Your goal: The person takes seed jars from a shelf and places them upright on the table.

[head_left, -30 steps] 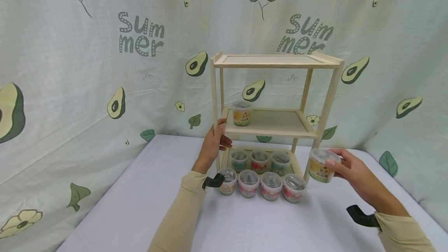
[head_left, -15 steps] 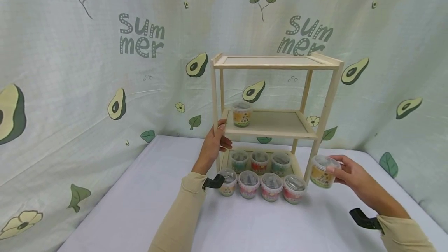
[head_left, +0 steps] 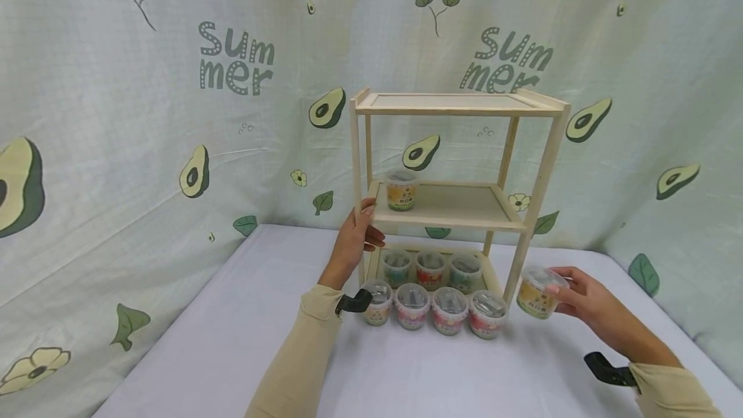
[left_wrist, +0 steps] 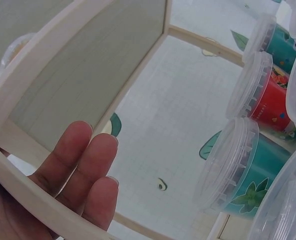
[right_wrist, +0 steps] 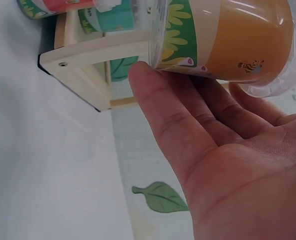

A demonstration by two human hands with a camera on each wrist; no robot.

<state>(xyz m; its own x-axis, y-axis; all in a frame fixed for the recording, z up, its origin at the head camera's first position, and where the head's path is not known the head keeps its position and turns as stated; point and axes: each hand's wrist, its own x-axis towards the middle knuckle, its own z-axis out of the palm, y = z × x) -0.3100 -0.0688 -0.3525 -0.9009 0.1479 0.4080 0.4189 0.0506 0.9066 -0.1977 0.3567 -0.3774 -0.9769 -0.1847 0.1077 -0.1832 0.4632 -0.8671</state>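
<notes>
Here, right hand pinched yellow cup beside rack; left hand gripped its post; level cup, braced rack seemed best.

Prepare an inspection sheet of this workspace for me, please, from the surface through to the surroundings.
Surface: white table.
Things: wooden rack; yellow cup on its middle shelf; three cups on its bottom shelf; four lidded cups in a row in front.
Clutter: nothing seen.
Grips: left grip, a bare hand, holds the rack's left post; right grip, also bare, holds another yellow cup right of the rack.
Cables: nothing seen.
Surroundings: avocado-print hanging cloth behind the table.
</notes>
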